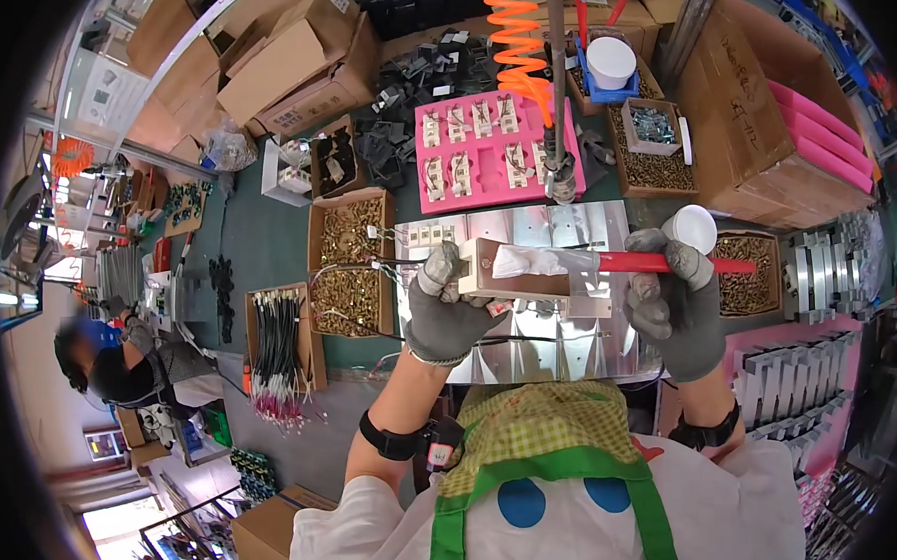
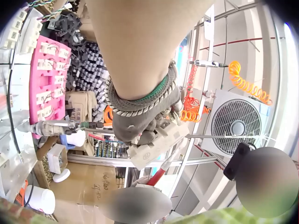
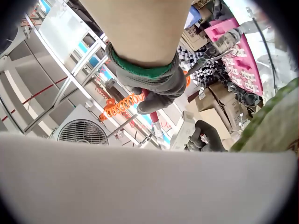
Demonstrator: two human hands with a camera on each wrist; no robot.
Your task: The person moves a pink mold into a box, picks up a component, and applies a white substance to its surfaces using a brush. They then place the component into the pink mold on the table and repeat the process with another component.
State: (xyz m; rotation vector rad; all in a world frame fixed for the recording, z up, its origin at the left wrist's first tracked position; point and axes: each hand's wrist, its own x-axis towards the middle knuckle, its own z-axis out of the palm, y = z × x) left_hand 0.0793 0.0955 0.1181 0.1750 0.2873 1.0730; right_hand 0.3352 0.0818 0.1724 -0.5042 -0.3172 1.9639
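My gloved left hand (image 1: 445,320) grips a cream box-shaped housing (image 1: 482,271) by its left end, above a shiny metal sheet (image 1: 532,361). The same housing (image 2: 156,147) is tilted in the left wrist view. In my gloved right hand (image 1: 682,305) is a red-handled brush (image 1: 633,262), fingers curled round the handle. Its whitish head points left and overlaps the open side of the housing. The right wrist view shows the brush (image 3: 154,116) close beside the housing (image 3: 183,132). Just behind my right hand stands a round white tub (image 1: 693,227).
A pink foam tray (image 1: 486,168) holds several cream parts with wires. A power screwdriver (image 1: 561,180) hangs over it beside an orange coiled hose (image 1: 514,37). Boxes of brass fasteners (image 1: 351,234) and a box of cables (image 1: 281,342) stand left. Another person (image 1: 137,369) works far left.
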